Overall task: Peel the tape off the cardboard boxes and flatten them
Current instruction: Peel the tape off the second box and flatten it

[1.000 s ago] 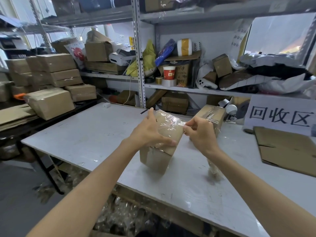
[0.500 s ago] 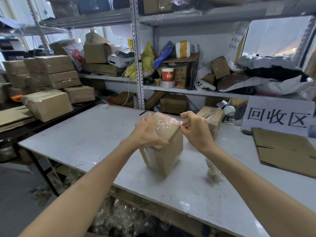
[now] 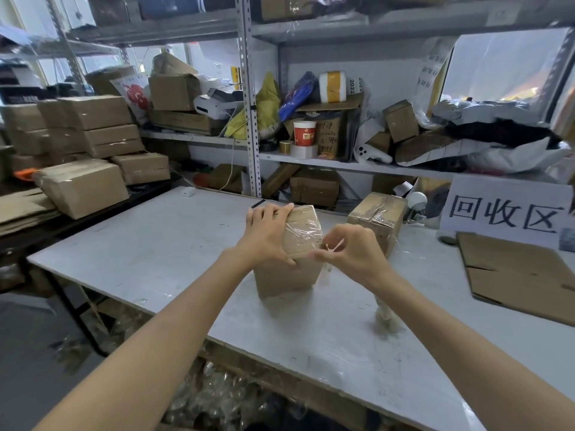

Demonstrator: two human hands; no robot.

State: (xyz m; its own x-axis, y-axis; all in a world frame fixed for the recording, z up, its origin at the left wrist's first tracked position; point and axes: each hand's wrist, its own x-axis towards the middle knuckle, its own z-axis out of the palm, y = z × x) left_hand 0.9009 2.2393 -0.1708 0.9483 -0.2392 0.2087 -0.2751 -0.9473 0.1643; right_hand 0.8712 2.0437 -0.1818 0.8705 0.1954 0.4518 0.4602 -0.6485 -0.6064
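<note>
The job is only partly done. A small cardboard box stands upright about in the middle of the surface, a bit nearer the far edge than the near one. Shiny clear tape covers its top and runs down its sides, so this box is not peeled yet and not flat.

The left hand holds the box from the top, with its fingers laid over the far top edge and its thumb on the near side. The right hand has its fingers curled in tight and pinches a thin bit of tape at the box's right top edge. It looks like the peeling here has only just begun.

A second box waits by the far edge, and tape is on it too. A flat piece of cardboard lies by the right edge, so at least one box seems finished. A crumpled lump of clear tape lies near the right arm. More taped boxes are piled past the left edge.
</note>
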